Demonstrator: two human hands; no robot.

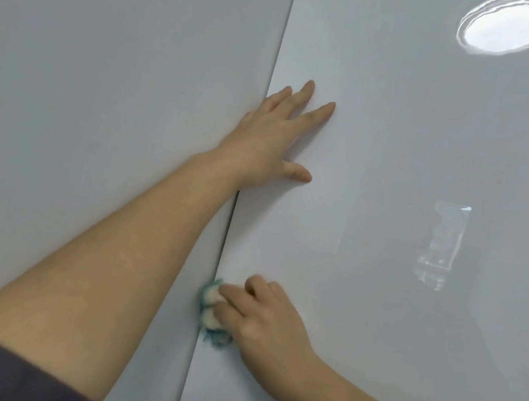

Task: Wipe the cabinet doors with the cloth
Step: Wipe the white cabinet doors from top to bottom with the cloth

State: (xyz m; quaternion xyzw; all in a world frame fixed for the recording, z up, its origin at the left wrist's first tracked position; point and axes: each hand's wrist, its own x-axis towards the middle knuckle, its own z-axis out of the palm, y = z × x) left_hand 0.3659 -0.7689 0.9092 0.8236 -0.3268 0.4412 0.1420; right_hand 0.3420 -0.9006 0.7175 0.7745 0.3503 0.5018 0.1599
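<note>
Gripping the blue-and-white cloth (212, 310) in my right hand (266, 322), I am pressing it on the right cabinet door (402, 153) beside the seam (282, 47); farther up, my left hand (266, 138) is lying flat, fingers straight, on that door

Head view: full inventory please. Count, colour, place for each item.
Glossy pale grey cabinet door on the left: 1, pale grey, left of the seam.
Glossy pale grey cabinet door on the right: 1, pale grey, right of the seam.
Vertical seam between doors: 1, dark line, centre-left.
Fluffy teal-and-white cloth: 1, teal and white, low at the seam.
Oval light reflection: 1, white, top right.
Rectangular reflection: 1, pale, mid right.
Sleeves: 2, dark purple-grey, bottom corners.
Left hand: 1, flat on the right door beside the seam, fingers straight.
Right hand: 1, holds the cloth against the door.
</note>
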